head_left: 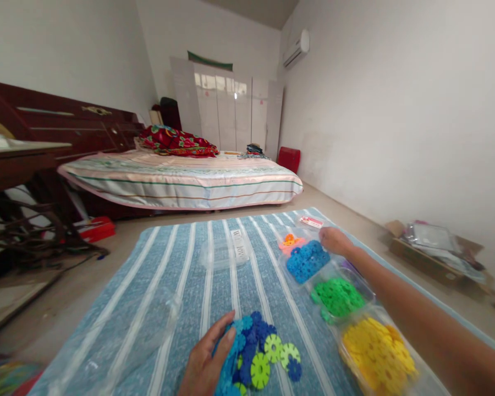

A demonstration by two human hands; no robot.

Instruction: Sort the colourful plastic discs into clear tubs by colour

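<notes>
My left hand rests at the bottom edge on a joined cluster of blue and green snowflake discs, fingers curled round its left side. My right hand is stretched far forward on the striped blue mat, fingers closed, touching the far edge of a clear tray of light blue discs. What it holds, if anything, is hidden. Beside that tray lie orange and pink discs. Nearer me stand a tray of green discs and a tray of yellow discs under my right forearm.
A clear lid and a clear plastic bag lie on the mat. Beyond the mat stand a low bed, a dark wooden table at left, and a cardboard box by the right wall.
</notes>
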